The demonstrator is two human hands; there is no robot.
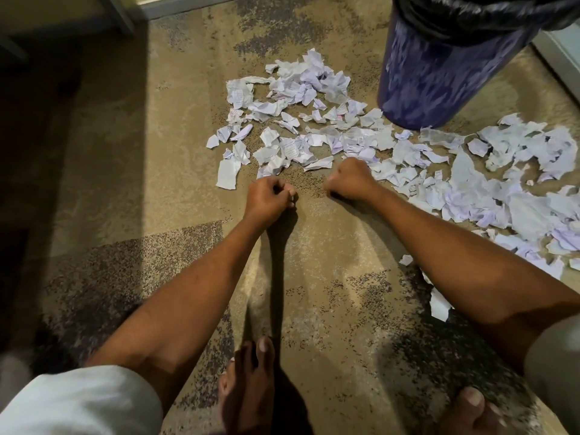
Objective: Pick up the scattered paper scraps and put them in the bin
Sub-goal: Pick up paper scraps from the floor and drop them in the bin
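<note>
paper scraps (295,86) lie scattered on mottled carpet (141,183), in a band from centre frame to the right edge. the nearest ones are just beside the base of the blue bin (439,73). bin upright at top right, black liner (470,11) over its rim. left hand (270,196): fingers curled in, tips against thumb, near the scraps' front edge. right hand (348,180): tight fist, knuckles up, at the scraps' edge; palm side hidden.

Mottled carpet (157,152), torn paper scraps (298,120), bin (439,73), perhaps lined

Bin (439,73) top cropped; right hand (348,180) palm hidden.
</note>
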